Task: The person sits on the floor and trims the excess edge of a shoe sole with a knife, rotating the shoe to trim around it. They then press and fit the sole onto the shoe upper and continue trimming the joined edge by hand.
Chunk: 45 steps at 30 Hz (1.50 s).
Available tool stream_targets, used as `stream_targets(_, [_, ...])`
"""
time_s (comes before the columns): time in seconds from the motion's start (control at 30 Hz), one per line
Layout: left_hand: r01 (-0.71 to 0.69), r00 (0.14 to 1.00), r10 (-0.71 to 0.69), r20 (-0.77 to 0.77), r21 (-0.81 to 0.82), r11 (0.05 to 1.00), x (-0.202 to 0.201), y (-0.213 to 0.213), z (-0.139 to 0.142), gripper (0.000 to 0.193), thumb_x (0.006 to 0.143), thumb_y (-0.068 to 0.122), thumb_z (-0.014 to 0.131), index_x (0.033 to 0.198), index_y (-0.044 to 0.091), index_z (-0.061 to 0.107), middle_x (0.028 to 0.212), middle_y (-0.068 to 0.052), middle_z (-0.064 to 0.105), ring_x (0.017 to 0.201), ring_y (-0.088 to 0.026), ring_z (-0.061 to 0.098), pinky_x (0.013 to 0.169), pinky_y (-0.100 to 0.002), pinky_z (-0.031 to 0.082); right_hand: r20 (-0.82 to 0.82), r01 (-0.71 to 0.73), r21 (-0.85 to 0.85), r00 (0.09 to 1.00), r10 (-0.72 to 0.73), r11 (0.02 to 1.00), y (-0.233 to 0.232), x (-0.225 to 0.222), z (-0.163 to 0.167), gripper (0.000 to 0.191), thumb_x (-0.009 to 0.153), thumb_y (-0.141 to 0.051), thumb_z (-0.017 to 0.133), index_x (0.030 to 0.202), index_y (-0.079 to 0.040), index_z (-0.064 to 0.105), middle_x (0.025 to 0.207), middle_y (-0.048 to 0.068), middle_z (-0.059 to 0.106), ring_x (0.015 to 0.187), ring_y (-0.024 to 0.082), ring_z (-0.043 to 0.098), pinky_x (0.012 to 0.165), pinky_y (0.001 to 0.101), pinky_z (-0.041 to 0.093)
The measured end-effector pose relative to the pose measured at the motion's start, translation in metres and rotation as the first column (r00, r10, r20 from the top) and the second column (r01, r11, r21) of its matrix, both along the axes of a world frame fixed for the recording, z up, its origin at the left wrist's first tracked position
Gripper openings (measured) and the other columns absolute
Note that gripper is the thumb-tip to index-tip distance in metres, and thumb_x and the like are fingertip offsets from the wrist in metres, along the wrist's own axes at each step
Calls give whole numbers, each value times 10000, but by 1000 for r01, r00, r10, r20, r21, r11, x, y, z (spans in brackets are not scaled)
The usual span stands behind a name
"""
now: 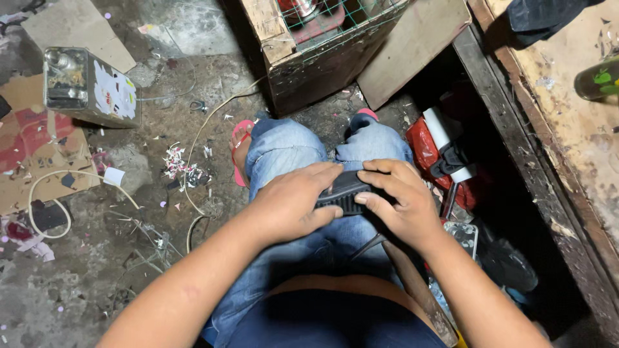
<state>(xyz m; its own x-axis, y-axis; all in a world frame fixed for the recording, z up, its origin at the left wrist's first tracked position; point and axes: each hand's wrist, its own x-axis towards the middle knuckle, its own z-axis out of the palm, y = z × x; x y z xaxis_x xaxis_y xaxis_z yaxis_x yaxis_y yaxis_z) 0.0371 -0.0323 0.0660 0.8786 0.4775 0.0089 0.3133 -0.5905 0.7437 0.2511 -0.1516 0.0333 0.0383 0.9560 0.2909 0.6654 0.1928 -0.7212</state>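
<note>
I sit with my knees in blue jeans (pixel 284 151) and look down at my lap. My left hand (pixel 293 203) and my right hand (pixel 400 203) both grip a small black ribbed object (pixel 345 193) held over my thighs. Fingers of both hands curl over its top, hiding most of it. The ribbed edge shows between my thumbs. A hammer handle (pixel 416 290) lies under my right forearm.
A wooden crate (pixel 309 71) with wire mesh stands ahead of my knees. A metal tin can (pixel 90 87) lies at the left on dirty concrete with a white cord (pixel 48 187) and scraps. At the right runs a worn wooden bench (pixel 567 129), with a red bag (pixel 422 148) below it.
</note>
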Motion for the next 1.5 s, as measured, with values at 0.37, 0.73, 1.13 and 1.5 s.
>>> stream_targets(0.37, [33,999,-32,13,-65,997,-1,10,-20,612,862,314,721,1333,-54,591,1347,-257,618,1207,-415,609,999,-433,493,-15,20,66,1000,-19,998,-1,-8,-8,217,796,-152,827,984,-85,743,1199,100,707,1171,294,640,1036,406,437])
stream_targets(0.73, [-86,996,85,-31,-52,995,0,1,-17,523,844,301,688,1285,21,663,1302,-175,678,1145,-360,656,956,-436,511,-2,58,40,998,-58,998,2,-13,-11,207,794,-153,828,968,-86,738,1125,79,730,1095,247,669,974,370,449])
stream_targets(1.13, [-95,995,92,-44,-65,993,-1,2,-24,503,819,307,700,1254,56,689,1279,-145,696,1124,-338,668,942,-430,520,-121,95,-29,988,-97,995,-6,-4,-14,377,747,-117,863,1074,10,725,1209,157,698,1133,293,681,988,351,521])
stream_targets(1.5, [-118,993,119,-4,18,993,-2,-7,-23,481,807,293,717,1232,67,701,1271,-129,705,1166,-322,662,973,-423,511,-444,178,-155,866,-229,972,-16,-7,-33,405,759,-56,892,1041,-10,605,1114,124,727,1073,197,711,970,332,567])
